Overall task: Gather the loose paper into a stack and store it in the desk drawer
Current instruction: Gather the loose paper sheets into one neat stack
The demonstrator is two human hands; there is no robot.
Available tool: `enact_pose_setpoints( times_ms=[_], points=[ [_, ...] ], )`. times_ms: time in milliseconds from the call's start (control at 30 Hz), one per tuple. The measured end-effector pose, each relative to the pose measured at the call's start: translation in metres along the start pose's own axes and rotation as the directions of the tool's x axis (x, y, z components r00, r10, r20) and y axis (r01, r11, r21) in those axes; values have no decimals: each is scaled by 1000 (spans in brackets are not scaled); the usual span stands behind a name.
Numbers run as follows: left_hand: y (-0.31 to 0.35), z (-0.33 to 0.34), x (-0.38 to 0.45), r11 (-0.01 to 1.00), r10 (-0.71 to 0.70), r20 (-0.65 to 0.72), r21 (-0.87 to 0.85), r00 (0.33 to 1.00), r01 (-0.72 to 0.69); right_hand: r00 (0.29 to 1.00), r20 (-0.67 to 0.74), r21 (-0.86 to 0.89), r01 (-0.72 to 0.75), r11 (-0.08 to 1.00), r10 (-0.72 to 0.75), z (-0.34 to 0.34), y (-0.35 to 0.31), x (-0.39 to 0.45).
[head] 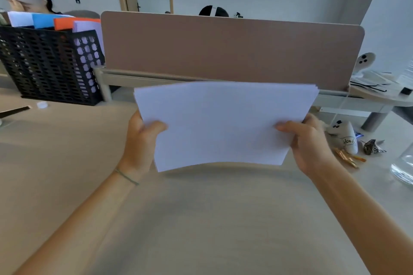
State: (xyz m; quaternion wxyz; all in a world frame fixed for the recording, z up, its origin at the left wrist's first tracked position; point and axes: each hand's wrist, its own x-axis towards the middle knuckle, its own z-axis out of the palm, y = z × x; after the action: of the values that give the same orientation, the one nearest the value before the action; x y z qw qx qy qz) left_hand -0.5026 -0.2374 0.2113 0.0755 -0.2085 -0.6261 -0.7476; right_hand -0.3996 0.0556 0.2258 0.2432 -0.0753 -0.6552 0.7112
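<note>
A stack of white paper (223,123) is held in the air above the light wooden desk (201,219), its sheets roughly aligned and slightly fanned at the top right corner. My left hand (140,140) grips the stack's left edge, thumb on top. My right hand (308,143) grips the right edge the same way. The stack's lower edge bows upward, lifted off the desk. No drawer is in view.
A black mesh basket (49,69) with coloured folders stands at the back left. A brown divider panel (223,49) runs along the desk's far edge. A small white plush toy (345,138), wrappers and a clear glass jar (404,165) lie at the right. People sit beyond the divider.
</note>
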Motion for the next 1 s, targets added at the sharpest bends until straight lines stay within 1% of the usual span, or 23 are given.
enact_pose_setpoints(
  times_ms=[67,133,200,233,300,400,433,467,533,600,633,667,733,767,800,833,867,900,933,967,1000],
  points=[
    [-20,1,-10,996,-87,-37,21,996,88,999,-36,-37,-37,999,36,-2,22,-12],
    [-32,3,-15,985,-173,-86,-8,981,173,998,-35,-32,-60,998,59,-3,38,-20],
    [-31,4,-9,978,-206,-97,-29,974,204,998,-31,-53,-48,997,46,-4,37,-17],
    [-29,1,-4,976,-215,-70,-29,974,214,999,-26,-97,-27,995,25,-6,31,-14],
    [-20,-6,6,980,-200,34,1,979,200,999,2,-204,46,978,-46,-11,6,-3],
    [13,-20,20,990,-139,210,38,968,134,985,90,-382,172,908,-149,-14,-57,14],
    [27,-24,25,993,-111,263,62,958,98,975,140,-462,221,859,-175,-12,-81,19],
    [41,-25,30,992,-93,329,111,940,59,961,194,-555,273,786,-197,-7,-104,23],
    [65,-16,39,977,-84,450,212,889,-16,927,312,-715,373,591,-208,8,-143,29],
    [79,8,41,972,-76,515,231,854,-53,882,436,-786,470,401,-178,31,-167,30],
    [81,24,39,973,-65,507,225,859,-59,866,475,-806,500,316,-158,43,-173,28],
    [81,39,37,974,-41,467,217,883,-70,855,497,-822,518,236,-145,55,-178,26],
    [73,62,29,978,7,311,195,950,-71,847,504,-848,522,90,-168,68,-186,19],
    [66,69,25,983,9,231,174,973,-50,857,485,-865,500,52,-176,68,-189,17],
    [60,71,20,989,-2,165,148,986,-22,876,451,-885,464,41,-169,62,-191,15],
    [55,72,14,993,-13,109,122,994,-1,898,408,-904,423,66,-162,51,-190,13],
    [51,70,9,995,-23,70,94,997,16,921,350,-910,378,172,-172,38,-183,13],
    [47,69,5,997,-34,46,66,998,31,941,284,-861,334,384,-182,24,-171,12],
    [45,68,0,998,-42,36,46,998,40,955,229,-702,296,647,-188,11,-156,10],
    [45,69,-3,999,-41,40,29,998,40,969,165,-446,241,862,-186,4,-139,5],
    [44,71,-6,999,-36,50,10,998,36,979,125,-184,186,965,-164,0,-123,0]
  ],
)
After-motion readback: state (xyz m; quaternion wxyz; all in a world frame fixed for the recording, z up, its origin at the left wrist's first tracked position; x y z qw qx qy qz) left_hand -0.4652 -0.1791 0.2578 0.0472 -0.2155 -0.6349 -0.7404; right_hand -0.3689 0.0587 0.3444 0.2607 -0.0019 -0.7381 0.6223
